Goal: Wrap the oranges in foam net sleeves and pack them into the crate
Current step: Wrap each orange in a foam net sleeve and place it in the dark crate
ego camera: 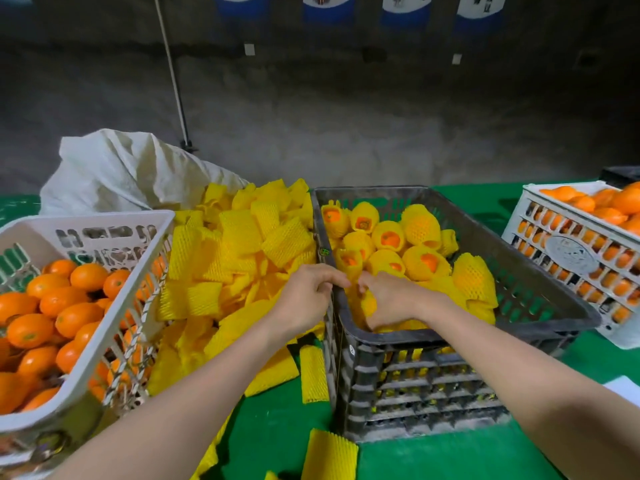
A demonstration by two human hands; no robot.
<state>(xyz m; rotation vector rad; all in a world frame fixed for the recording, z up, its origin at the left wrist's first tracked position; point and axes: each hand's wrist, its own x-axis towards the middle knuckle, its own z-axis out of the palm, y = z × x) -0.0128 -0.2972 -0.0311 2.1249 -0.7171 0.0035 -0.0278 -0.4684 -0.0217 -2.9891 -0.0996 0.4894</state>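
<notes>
Head view: right hand [391,299] grips sleeved orange [367,304] in crate [485,336] beside sleeve pile [242,244]; left hand [304,296] curled, hold unclear.

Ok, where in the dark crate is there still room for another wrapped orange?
Bare floor in the dark crate along its right wall, beside the wrapped oranges. Left and far sides are packed; the left hand and right hand crowd the near-left corner.

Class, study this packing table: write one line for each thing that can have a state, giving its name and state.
dark crate, partly filled with sleeved oranges
white basket, holds bare oranges
white crate, heaped with bare oranges
foam sleeves, empty, piled loose
sack, slumped, crumpled
left hand, fingers curled at dark crate's rim; grip unclear
right hand, gripping a sleeved orange inside dark crate
</notes>
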